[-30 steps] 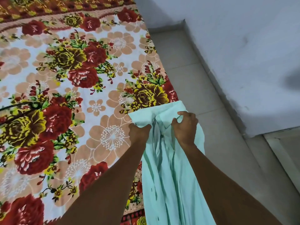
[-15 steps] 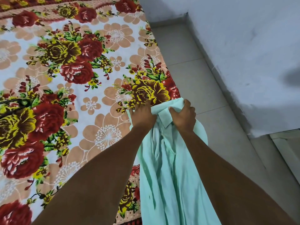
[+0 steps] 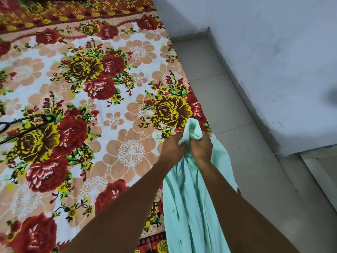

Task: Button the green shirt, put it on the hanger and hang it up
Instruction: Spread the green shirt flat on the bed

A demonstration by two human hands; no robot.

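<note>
Floral bedsheet (image 3: 82, 106) spreads left of and beyond the hands: red and yellow roses, tan blossoms on white, dark red patterned border along its far edge. Grey tiled floor (image 3: 228, 106) runs to the right of the hands. Pale wall (image 3: 273, 52) rises beyond that, scuffed in spots.

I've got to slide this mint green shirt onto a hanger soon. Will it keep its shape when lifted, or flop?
The mint green cotton shirt will likely flop: it bunches between the left hand and right hand and hangs in long folds. It looks thin, so probably light.
</note>
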